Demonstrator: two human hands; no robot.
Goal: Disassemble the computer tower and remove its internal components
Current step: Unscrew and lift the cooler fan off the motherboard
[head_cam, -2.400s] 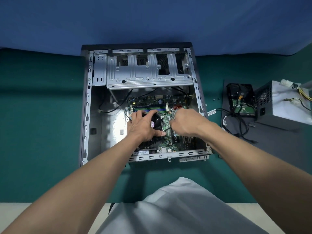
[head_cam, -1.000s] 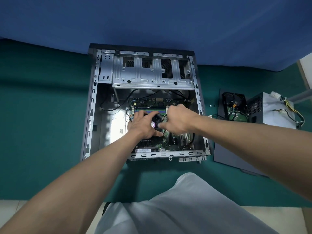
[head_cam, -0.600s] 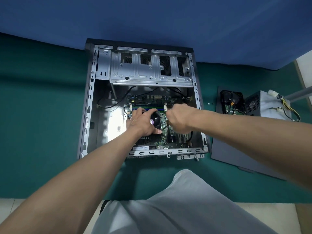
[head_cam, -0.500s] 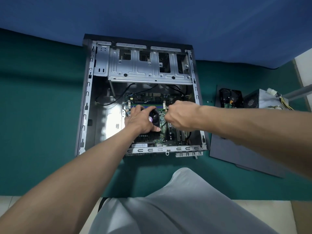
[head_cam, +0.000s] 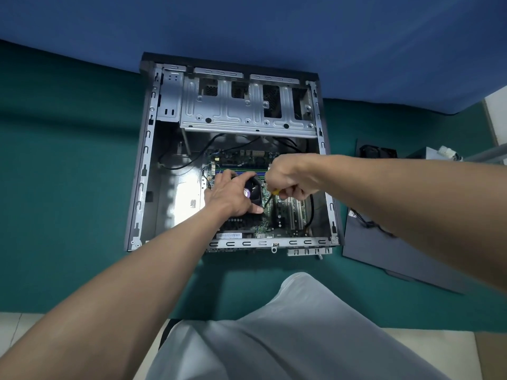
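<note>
The open computer tower [head_cam: 142, 171] lies on its side on the green mat, its motherboard [head_cam: 285, 215] exposed in the near half. My left hand [head_cam: 233, 196] grips the black CPU cooler fan [head_cam: 252, 189], fingers curled over its top and thumb along its near edge. My right hand [head_cam: 290, 176] grips a screwdriver [head_cam: 270, 198] with a yellow handle; its dark shaft slants down-left to the board just right of the fan, close to my left thumb. Most of the fan is hidden under my left hand.
A silver drive cage [head_cam: 247, 108] spans the far half of the case, with black cables [head_cam: 192, 160] below it. To the right lie the grey side panel [head_cam: 384, 259], a removed black part [head_cam: 375, 152] and the power supply [head_cam: 428, 153], mostly hidden by my right arm.
My right hand has risen slightly and tilted, so the yellow handle now shows below the fist. My left hand stays on the fan. The camera view shifted a little.
</note>
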